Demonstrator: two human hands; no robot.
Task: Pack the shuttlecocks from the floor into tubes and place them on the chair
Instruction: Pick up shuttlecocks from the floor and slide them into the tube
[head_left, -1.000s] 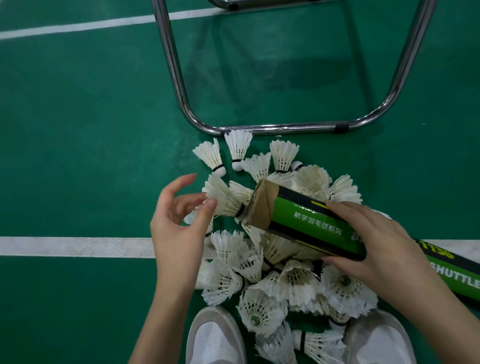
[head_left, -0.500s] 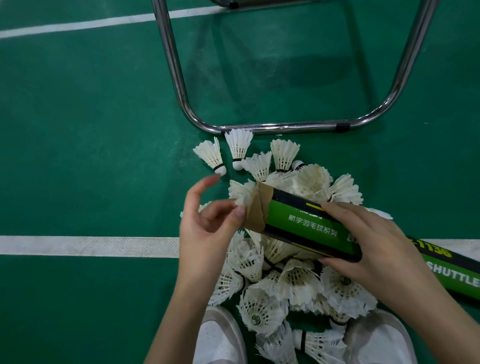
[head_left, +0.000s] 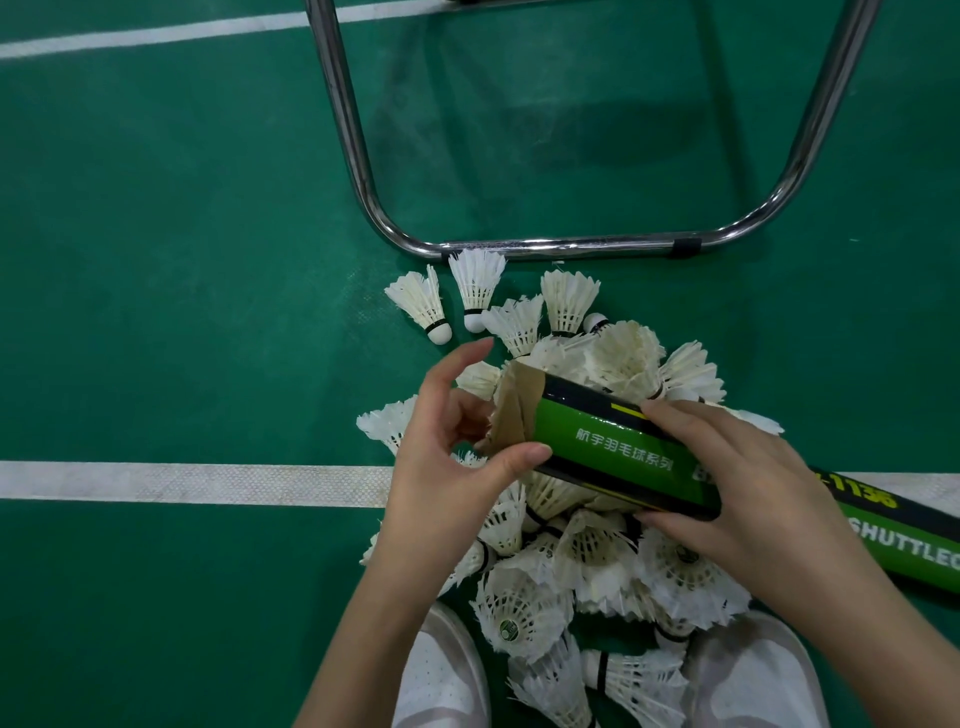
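A green and black shuttlecock tube lies slanted above a pile of white feather shuttlecocks on the green floor. My right hand grips the tube around its middle. My left hand is at the tube's brown cardboard mouth, with the thumb under the rim, the index finger raised above it and the other fingers curled into the opening. No shuttlecock shows at the mouth; my fingers hide it. The tube's far end runs off the right edge.
The chrome chair frame stands on the floor just beyond the pile; its seat is out of view. Two loose shuttlecocks lie near its bar. My white shoes flank the pile's near side. A white court line crosses the floor.
My left hand has moved right to the tube's mouth. The shuttlecock that stood at the opening has gone out of sight behind my fingers. The right hand and tube barely moved.
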